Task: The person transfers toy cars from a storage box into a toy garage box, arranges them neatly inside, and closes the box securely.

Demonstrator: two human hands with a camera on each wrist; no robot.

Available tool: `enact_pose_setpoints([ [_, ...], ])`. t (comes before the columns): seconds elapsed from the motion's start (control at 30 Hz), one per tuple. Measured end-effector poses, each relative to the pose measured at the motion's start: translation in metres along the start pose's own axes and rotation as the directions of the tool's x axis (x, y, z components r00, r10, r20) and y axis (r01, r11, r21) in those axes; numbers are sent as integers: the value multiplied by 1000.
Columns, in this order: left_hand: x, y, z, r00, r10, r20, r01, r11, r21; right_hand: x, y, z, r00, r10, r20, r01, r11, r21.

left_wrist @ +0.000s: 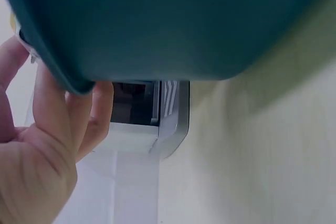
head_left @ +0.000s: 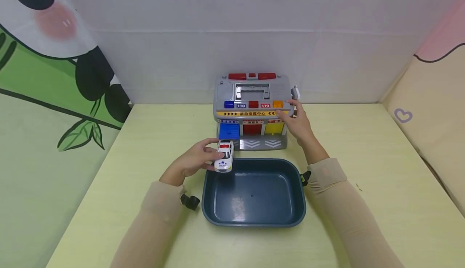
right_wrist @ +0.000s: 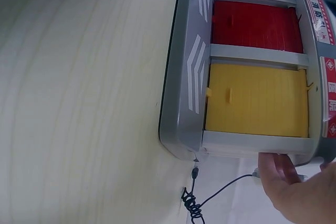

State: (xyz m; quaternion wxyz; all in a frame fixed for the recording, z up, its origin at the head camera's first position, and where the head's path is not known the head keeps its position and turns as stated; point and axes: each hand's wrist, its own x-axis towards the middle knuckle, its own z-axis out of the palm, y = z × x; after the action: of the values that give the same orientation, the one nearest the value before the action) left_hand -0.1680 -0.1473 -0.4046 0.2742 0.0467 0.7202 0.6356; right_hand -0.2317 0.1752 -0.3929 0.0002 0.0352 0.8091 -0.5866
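My left hand (head_left: 192, 159) pinches a white toy police car (head_left: 225, 155) between thumb and fingers, above the rear left rim of a dark teal basin. A grey toy garage (head_left: 254, 88) stands behind the basin. Its blue door (head_left: 229, 130) is swung up and outward, and the left wrist view shows a dark opening (left_wrist: 134, 103) there. In the right wrist view, the red door (right_wrist: 254, 24) and yellow door (right_wrist: 257, 100) are closed. My right hand (head_left: 299, 123) grips the garage's right roof corner, thumb at the front and fingers at the side.
The teal basin (head_left: 254, 222) sits close in front of the garage on the pale wooden table (head_left: 348, 139). A coiled dark cord (right_wrist: 193, 203) hangs beside the garage's right side. A white cloth wall (head_left: 174, 66) stands behind, with printed panels at both sides.
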Motion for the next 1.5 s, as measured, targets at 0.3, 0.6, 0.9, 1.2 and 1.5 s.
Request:
enact_pose_setpoints([
  [0.3, 15, 6, -11, 999, -48, 1, 48, 999, 8, 0, 0, 0, 1000, 2, -3, -2, 1000, 1],
  [0.6, 31, 8, -17, 996, -88, -6, 88, 995, 54, 1, 1, 0, 1000, 3, -9, -3, 1000, 0],
  [0.9, 53, 2, -21, 996, -89, 1, 89, 996, 33, 2, 2, 1, 1000, -1, -4, 1, 1000, 14],
  [1.2, 62, -8, -13, 999, -7, -39, 11, 996, 84, 3, 3, 1, 1000, 2, -12, -2, 1000, 1],
  [1.5, 63, -16, -7, 994, 15, -111, -3, 994, 111, 2, 3, 1, 1000, -5, -14, 5, 1000, 3],
])
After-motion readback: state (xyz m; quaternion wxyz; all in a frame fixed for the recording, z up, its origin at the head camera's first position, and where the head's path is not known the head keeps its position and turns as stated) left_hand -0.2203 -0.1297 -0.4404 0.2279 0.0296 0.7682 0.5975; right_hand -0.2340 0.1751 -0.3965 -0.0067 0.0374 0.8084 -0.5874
